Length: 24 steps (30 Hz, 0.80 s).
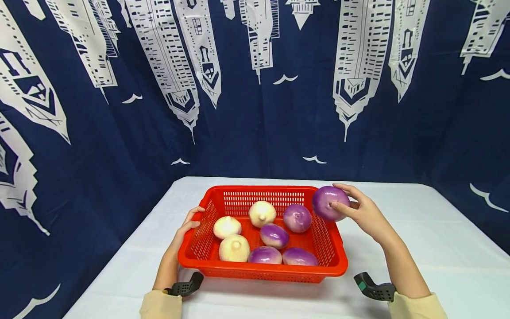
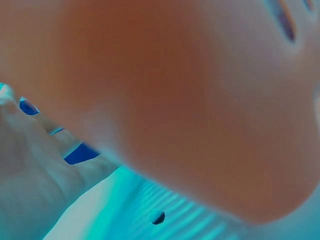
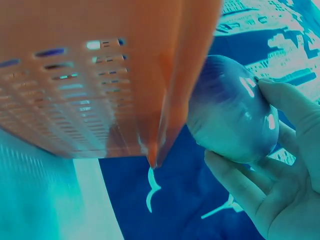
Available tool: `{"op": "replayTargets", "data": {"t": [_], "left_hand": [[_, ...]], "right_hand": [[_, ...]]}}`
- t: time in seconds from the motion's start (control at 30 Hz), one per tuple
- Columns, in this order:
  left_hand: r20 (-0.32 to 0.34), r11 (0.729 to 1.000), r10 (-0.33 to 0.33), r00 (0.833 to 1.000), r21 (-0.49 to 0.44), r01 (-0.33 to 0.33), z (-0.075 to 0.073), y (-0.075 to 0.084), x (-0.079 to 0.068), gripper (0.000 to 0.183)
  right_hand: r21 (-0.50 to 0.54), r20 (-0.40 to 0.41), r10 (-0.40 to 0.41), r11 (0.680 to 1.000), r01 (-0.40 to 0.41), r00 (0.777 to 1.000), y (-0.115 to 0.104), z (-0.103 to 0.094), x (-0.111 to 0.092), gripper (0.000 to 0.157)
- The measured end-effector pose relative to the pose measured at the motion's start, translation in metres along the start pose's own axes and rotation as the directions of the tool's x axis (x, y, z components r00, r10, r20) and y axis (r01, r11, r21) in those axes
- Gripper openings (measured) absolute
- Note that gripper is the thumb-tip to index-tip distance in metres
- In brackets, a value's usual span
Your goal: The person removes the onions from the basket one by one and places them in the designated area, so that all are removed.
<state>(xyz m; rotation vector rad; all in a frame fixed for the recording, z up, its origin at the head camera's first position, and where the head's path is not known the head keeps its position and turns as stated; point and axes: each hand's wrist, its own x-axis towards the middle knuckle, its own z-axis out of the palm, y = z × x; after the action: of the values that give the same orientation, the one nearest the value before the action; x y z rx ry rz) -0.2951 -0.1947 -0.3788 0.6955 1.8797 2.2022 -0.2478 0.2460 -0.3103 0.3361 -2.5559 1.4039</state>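
Observation:
My right hand [image 1: 364, 215] holds a glossy purple turnip [image 1: 328, 204] between thumb and fingers, over the right rim of a red plastic basket [image 1: 275, 268]. In the right wrist view the turnip [image 3: 235, 112] shows beside the basket's outer wall [image 3: 145, 75], the thumb on one side and fingers on the other. My left hand [image 1: 185, 230] rests its extended fingers on the basket's left rim. The left wrist view shows that hand [image 2: 40, 165] against the blurred basket wall [image 2: 165, 90]. Inside the basket lie three whitish turnips [image 1: 234, 248] and several purple ones [image 1: 298, 218].
The basket stands on a table with a white cloth [image 1: 402, 212]. Behind it hangs a dark blue curtain [image 1: 259, 124] printed with white buildings. Black bands with small devices [image 1: 374, 290] sit at both wrists, next to pale yellow sleeves [image 1: 416, 308].

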Motion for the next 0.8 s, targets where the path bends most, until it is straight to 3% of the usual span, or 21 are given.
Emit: {"op": "replayTargets", "data": {"t": [0.2, 0.5, 0.63, 0.8], "left_hand": [[-0.003, 0.999, -0.032, 0.999, -0.017, 0.032, 0.001, 0.001, 0.000, 0.039], [0.009, 1.000, -0.016, 1.000, -0.020, 0.017, 0.001, 0.000, 0.000, 0.040], [0.050, 0.999, 0.031, 0.998, -0.038, -0.030, -0.003, -0.003, 0.002, 0.040], [0.115, 0.989, 0.134, 0.984, -0.082, -0.125, -0.008, -0.007, 0.005, 0.045]], "right_hand": [[-0.011, -0.068, 0.045, 0.999, -0.046, 0.997, 0.008, -0.011, 0.000, 0.063], [0.030, -0.185, 0.125, 0.992, -0.121, 0.975, 0.031, -0.021, 0.001, 0.066], [0.064, -0.203, 0.170, 0.985, -0.160, 0.964, 0.041, -0.022, 0.002, 0.067], [0.082, -0.214, 0.237, 0.971, -0.225, 0.948, 0.052, -0.022, 0.002, 0.069]]}}
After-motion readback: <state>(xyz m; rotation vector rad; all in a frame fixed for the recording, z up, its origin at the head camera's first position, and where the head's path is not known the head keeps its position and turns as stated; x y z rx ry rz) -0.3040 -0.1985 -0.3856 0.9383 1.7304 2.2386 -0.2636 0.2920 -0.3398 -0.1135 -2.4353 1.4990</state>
